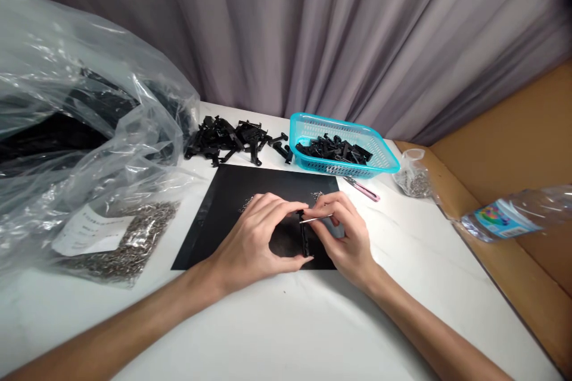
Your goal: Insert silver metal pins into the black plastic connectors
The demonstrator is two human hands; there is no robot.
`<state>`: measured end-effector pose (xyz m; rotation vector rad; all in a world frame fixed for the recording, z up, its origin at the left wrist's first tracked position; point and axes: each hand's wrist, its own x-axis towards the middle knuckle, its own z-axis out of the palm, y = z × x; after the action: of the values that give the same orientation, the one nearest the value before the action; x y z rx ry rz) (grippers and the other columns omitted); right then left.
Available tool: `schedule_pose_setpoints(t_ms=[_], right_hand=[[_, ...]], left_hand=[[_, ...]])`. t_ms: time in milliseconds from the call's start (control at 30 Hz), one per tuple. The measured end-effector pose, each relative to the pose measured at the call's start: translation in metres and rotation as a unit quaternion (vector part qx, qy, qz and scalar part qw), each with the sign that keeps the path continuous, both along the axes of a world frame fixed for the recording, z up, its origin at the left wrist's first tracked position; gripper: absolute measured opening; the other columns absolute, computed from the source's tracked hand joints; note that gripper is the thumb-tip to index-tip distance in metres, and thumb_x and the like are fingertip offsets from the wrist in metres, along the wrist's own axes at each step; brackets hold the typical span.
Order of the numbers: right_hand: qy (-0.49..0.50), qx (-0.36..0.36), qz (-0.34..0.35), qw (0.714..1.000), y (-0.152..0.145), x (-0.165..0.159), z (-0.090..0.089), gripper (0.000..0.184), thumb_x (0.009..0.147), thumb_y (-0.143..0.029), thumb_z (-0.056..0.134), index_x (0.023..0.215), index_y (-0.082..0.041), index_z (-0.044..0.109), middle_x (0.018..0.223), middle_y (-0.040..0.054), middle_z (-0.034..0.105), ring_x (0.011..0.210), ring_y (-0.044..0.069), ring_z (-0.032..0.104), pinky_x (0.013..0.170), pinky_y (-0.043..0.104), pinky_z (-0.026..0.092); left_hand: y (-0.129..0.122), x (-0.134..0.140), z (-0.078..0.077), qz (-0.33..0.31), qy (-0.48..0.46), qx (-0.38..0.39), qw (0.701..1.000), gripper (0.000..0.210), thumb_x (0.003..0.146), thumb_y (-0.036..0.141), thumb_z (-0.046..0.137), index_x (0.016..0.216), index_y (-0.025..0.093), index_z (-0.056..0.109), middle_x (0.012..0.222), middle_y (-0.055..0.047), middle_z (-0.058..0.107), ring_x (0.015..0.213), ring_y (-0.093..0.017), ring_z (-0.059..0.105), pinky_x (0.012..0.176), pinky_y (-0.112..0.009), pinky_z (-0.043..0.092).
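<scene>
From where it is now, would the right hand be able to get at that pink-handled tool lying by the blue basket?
Probably yes. The pink-handled tool lies in the open on the white table, just beyond the right hand, with nothing between them. But that hand is pinching a thin metal pin, so it would likely have to let go first.

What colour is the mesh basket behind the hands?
The basket is turquoise, seen in the head view.

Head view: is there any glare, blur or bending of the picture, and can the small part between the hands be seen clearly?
Head view: soft even light; white glare on the clear plastic bag; edges bend, and the plastic bottle at right looks stretched. The black part between left hand and right hand blends into the black mat; its detail is too small to tell.
</scene>
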<state>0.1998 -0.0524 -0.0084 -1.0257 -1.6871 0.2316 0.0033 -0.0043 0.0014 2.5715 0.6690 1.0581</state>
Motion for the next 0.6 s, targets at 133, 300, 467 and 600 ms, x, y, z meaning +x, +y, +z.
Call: schedule_pose_setpoints(t_ms=[133,300,467,600], right_hand=[[-0.021,0.012,-0.011,1.0,-0.0001,-0.0006,-0.0003,0.018,0.094,-0.005,0.062,0.099,-0.021,0.07,0.095,0.0038,0.062,0.086,0.017,0.063,0.069,0.03,0.051],[-0.022,0.025,-0.038,0.999,0.0002,-0.0005,0.0016,0.013,0.093,-0.009,0.069,0.099,-0.021,0.071,0.093,0.0033,0.062,0.084,0.016,0.062,0.07,0.03,0.053],[-0.047,0.064,-0.04,0.996,-0.0005,-0.0014,0.0005,0.017,0.094,-0.006,0.066,0.099,-0.021,0.072,0.092,0.0038,0.063,0.082,0.016,0.064,0.072,0.031,0.056],[-0.064,0.089,-0.048,0.993,-0.0004,-0.0006,-0.0025,0.02,0.094,-0.005,0.066,0.102,-0.021,0.073,0.092,0.005,0.064,0.081,0.017,0.065,0.071,0.032,0.057]], left_hand=[[0.0001,0.0001,-0.0011,0.002,0.001,0.0,1.0,0.058,0.076,0.032,0.085,0.124,0.02,0.056,0.112,-0.006,0.071,0.101,-0.025,0.062,0.091,-0.04,0.045],[0.0005,0.0003,0.0,0.004,0.001,0.004,1.0,0.059,0.076,0.033,0.085,0.125,0.02,0.056,0.11,-0.006,0.07,0.101,-0.025,0.062,0.092,-0.041,0.045],[0.0,-0.0001,0.0004,0.003,0.003,0.005,1.0,0.06,0.075,0.031,0.086,0.125,0.019,0.056,0.108,-0.006,0.07,0.099,-0.025,0.061,0.091,-0.04,0.045],[-0.0004,-0.0011,0.0002,0.002,0.004,0.007,1.0,0.06,0.074,0.029,0.086,0.125,0.018,0.057,0.109,-0.007,0.07,0.099,-0.025,0.062,0.091,-0.041,0.045]])
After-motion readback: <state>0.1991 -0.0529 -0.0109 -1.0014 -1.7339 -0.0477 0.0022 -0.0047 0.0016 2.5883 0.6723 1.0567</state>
